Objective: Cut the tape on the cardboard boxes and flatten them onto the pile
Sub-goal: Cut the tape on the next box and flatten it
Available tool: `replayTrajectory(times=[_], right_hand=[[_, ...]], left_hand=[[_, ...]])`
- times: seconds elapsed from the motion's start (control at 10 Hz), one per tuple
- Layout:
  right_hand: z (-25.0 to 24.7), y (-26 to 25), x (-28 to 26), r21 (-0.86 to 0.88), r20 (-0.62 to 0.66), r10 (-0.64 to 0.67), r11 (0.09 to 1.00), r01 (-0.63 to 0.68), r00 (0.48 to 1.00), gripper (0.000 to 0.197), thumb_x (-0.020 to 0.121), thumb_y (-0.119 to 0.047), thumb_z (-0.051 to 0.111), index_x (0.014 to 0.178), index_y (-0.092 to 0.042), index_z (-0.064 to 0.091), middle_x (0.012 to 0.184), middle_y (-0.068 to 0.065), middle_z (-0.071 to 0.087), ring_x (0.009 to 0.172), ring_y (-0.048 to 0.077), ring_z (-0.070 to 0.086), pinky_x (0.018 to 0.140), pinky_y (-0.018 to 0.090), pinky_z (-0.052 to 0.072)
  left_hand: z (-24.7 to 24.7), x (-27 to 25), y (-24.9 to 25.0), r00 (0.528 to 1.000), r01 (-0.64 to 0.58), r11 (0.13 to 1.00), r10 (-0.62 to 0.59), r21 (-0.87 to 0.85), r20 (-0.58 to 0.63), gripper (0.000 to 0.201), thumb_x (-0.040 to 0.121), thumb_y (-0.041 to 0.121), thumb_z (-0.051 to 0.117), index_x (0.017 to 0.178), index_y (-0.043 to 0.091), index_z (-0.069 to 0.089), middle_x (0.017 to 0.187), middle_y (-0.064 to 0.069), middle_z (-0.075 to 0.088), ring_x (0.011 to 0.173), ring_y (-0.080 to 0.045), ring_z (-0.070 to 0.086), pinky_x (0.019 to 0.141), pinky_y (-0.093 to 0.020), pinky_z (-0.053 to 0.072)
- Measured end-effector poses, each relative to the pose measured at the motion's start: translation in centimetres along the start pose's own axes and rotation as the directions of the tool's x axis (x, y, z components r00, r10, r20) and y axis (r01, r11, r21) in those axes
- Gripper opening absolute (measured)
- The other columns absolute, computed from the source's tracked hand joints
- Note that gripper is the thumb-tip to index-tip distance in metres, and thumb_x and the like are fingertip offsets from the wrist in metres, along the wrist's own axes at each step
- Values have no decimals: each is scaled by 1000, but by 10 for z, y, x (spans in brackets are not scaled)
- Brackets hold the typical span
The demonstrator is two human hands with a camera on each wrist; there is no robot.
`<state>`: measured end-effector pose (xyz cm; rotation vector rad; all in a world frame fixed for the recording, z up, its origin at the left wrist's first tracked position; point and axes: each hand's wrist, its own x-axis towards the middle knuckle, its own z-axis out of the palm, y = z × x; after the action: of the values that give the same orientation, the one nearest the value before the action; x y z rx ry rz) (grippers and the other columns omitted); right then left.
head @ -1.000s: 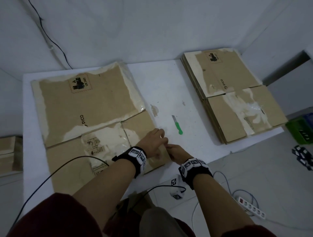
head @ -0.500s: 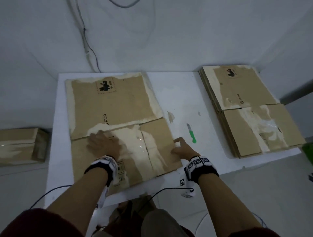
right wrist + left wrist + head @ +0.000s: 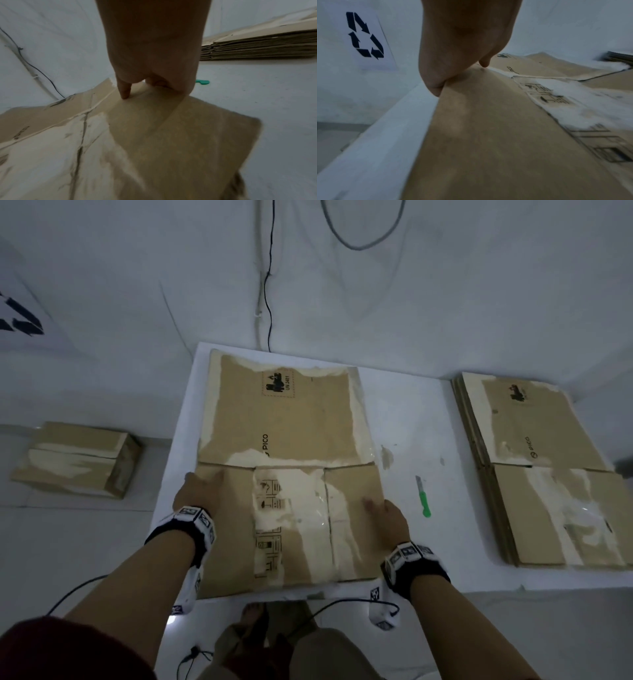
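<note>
Had left hand (image 3: pixel 202 491) and right hand (image 3: pixel 387 517) gripping opposite edges of the flattened box (image 3: pixel 291 474); probably best lifted level, then carried onto the pile (image 3: pixel 548 467).

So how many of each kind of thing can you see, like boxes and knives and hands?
Flattened box under the hands, on the table: 1
Pile of flattened boxes: 1
Box still closed, off to the left: 1
Green-handled knife: 1
Hands, left hand and right hand, both on the flattened box: 2
Total: 6
</note>
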<state>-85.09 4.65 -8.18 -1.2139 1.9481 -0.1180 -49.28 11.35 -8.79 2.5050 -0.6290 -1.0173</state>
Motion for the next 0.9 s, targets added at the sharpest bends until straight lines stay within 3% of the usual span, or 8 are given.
replayTrajectory(times=[0.1, 0.2, 0.4, 0.5, 0.6, 0.7, 0.8, 0.9], right_hand=[[-3, 3, -14, 147, -4, 7, 989, -6, 1000, 47, 96, -43, 51, 129, -9, 56, 128, 11, 59, 109, 27, 54, 96, 37, 41], [-6, 0, -21, 197, -93, -98, 974, 114, 991, 38, 97, -41, 51, 131, -23, 49, 120, 11, 62, 103, 28, 58, 94, 42, 47], [-39, -5, -29, 223, -286, -263, 917, 331, 922, 22, 97, -31, 55, 118, -33, 54, 110, 1, 63, 98, 17, 58, 91, 32, 47], [-65, -2, -30, 240, -300, -277, 904, 353, 913, 21, 96, -36, 56, 116, -37, 54, 103, 2, 68, 95, 22, 64, 87, 43, 53], [-96, 6, -25, 229, -300, -286, 905, 360, 910, 22, 94, -37, 56, 116, -36, 54, 98, 1, 70, 89, 23, 66, 83, 43, 55], [-125, 21, -11, 198, -276, -325, 902, 385, 904, 21, 94, -34, 59, 114, -32, 54, 101, 2, 69, 91, 25, 66, 84, 44, 54], [-147, 38, 6, 184, -251, -354, 896, 404, 901, 18, 95, -33, 60, 112, -31, 56, 104, -1, 68, 93, 23, 66, 85, 47, 54], [-167, 49, 23, 215, -239, -409, 862, 458, 881, 18, 95, -33, 60, 112, -31, 57, 105, 0, 69, 92, 22, 67, 84, 48, 55]], left_hand=[[-6, -1, -10, 992, -123, 992, 123, -39, 4, 51, 97, 47, 45, 115, 1, 61, 114, -23, 63, 106, -38, 58, 90, -42, 44], [-9, -11, -4, 989, -141, 987, 144, -80, 34, 61, 98, 52, 36, 119, 2, 62, 115, -24, 61, 106, -37, 57, 90, -40, 42], [-11, -37, 21, 965, -261, 929, 251, -263, -72, 62, 92, 56, 34, 112, 4, 61, 111, -18, 62, 106, -38, 56, 92, -41, 40], [-3, -47, 39, 961, -269, 889, 272, -370, -44, 55, 94, 54, 39, 99, 4, 61, 101, -17, 60, 98, -32, 54, 92, -42, 38], [4, -54, 67, 954, -205, 859, 283, -469, 102, 42, 80, 46, 48, 80, 5, 58, 93, -13, 60, 95, -28, 54, 96, -44, 42], [14, -51, 93, 926, -145, 859, 293, -491, 239, 50, 66, 52, 59, 93, 11, 64, 96, -10, 63, 98, -29, 59, 88, -38, 46], [29, -67, 114, 920, -216, 864, 336, -456, 202, 38, 89, 45, 61, 111, 15, 57, 108, -12, 62, 100, -34, 60, 88, -44, 51], [48, -94, 130, 911, -349, 846, 407, -403, 67, 13, 99, 26, 50, 96, 15, 57, 88, -8, 60, 95, -31, 59, 86, -39, 46]])
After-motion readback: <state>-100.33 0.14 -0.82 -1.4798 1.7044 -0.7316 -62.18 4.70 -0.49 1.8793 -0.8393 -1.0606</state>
